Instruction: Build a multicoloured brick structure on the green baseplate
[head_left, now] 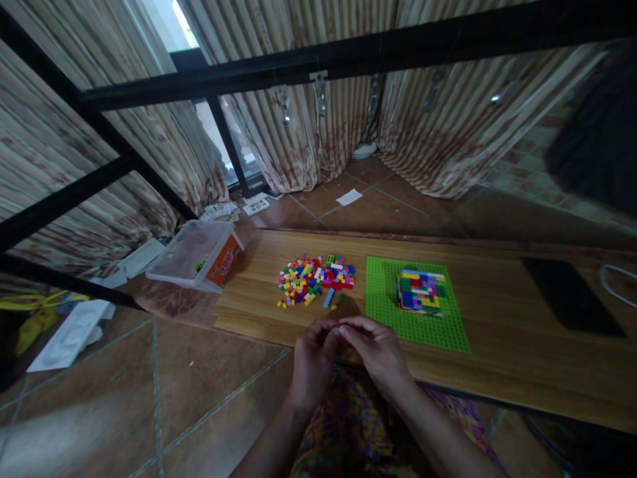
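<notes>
At the table's front edge, my left hand and my right hand meet with fingertips pinched together. Between them shows a bit of a small red toy brick, mostly covered by the fingers. Just beyond my hands lies a pile of loose toy bricks in many colours, with a longer blue-grey brick at its near side. To the right is a green studded baseplate. A multicoloured block of stacked bricks stands on it.
A clear plastic box with an orange label stands left of the wooden table. A dark flat panel and a white cable lie at the right. Behind are a black metal frame and striped curtains.
</notes>
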Motion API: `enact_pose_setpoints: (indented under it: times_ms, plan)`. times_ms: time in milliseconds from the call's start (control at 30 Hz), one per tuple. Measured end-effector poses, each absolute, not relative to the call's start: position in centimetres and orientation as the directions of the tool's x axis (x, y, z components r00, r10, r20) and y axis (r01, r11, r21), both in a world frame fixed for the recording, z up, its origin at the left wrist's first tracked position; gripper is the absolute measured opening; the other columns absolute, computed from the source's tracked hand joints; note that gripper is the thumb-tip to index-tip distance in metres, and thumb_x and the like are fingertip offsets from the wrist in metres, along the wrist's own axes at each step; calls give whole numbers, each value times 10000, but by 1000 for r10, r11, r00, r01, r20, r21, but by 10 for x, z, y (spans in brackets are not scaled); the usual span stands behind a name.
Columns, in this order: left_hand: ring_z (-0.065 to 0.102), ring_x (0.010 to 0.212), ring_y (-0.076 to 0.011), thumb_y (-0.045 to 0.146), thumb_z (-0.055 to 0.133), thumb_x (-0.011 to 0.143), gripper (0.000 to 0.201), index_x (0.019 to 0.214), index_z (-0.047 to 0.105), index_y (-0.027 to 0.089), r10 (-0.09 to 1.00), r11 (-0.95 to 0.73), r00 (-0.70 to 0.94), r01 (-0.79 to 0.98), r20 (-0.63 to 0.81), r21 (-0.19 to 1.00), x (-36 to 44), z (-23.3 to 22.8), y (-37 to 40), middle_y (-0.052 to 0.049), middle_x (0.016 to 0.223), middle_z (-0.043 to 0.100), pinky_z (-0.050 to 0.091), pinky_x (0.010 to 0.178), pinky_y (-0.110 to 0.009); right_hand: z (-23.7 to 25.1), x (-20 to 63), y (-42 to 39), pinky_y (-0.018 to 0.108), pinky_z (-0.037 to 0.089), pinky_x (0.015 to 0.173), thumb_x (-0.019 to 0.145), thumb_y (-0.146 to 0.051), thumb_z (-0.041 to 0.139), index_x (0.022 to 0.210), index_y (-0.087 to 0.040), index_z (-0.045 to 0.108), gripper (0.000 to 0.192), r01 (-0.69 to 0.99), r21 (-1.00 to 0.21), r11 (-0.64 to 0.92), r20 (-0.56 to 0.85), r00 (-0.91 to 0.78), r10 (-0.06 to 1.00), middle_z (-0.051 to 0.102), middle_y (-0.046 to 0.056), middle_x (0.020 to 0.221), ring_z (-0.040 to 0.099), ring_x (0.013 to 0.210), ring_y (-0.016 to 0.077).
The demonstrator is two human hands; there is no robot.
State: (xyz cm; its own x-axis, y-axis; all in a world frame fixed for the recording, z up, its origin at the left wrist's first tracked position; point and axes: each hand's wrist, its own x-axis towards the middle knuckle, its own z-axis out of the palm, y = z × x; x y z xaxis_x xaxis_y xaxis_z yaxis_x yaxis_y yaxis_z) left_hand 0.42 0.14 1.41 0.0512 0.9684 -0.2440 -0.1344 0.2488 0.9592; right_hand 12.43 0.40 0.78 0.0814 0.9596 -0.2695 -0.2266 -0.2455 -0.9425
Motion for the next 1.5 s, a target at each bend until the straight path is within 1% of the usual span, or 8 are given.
enact_pose_setpoints:
  times_ms: [400,467,567,667,767,967,1300,1500]
  plan:
    - [535,527,-87,415,732,699,305,766,616,140,877,477,116,-336,-467,812,-2,7,9,16,595,582,448,553,-216,-7,121,10,306,529,600,603,-491,815,806,-179,736,381,-474,-792,-385,-429,-17,903,690,24,676,625,602,157]
    - [534,544,-86,417,718,711,296,779,612,149,898,431,48,-302,-438,850,-6,0,13,22,616,579,447,567,-214,-12,126,17,309,532,627,649,-500,778,836,-189,736,365,-353,-877,-325,-370,68,926,703,33,732,641,657,170]
    - [567,619,-105,388,670,759,234,811,647,162,958,270,-99,-11,-270,963,-17,-10,19,8,686,618,449,601,-216,-18,138,32,331,530,707,759,-467,681,879,-204,736,295,45,-988,-147,-138,166,977,725,59,866,664,771,201]
    - [620,756,-139,318,615,810,157,868,687,191,994,81,-102,356,-47,931,-24,-16,29,-18,809,678,470,694,-235,-21,147,49,335,506,771,844,-357,582,886,-211,729,211,431,-902,37,103,130,986,718,66,909,662,815,204]
    - [627,812,-144,221,573,834,130,891,689,204,994,-70,-33,575,109,815,-23,-19,39,-33,869,680,475,755,-251,-22,149,63,321,487,780,870,-249,520,886,-205,717,203,635,-764,117,192,50,980,707,71,922,656,829,197]
    - [617,810,-152,148,512,854,170,925,654,208,983,-142,15,700,185,700,-11,-24,53,-48,891,653,488,737,-260,-25,145,74,296,470,752,880,-192,500,891,-208,697,199,790,-597,138,193,-25,981,698,66,898,651,810,190]
    - [615,922,-166,83,468,848,246,997,622,204,982,-163,9,551,189,818,-12,-20,56,-73,1018,633,500,836,-297,-26,141,78,310,473,747,939,-214,376,900,-199,680,308,823,-531,201,231,-87,969,702,84,903,654,809,203]
    - [623,917,-162,147,474,883,208,1005,634,198,974,-190,-12,511,228,838,-22,-15,53,-79,1006,651,506,818,-286,-8,146,119,317,469,767,920,-254,427,969,-206,699,280,846,-513,148,236,-27,971,711,79,974,659,835,211]
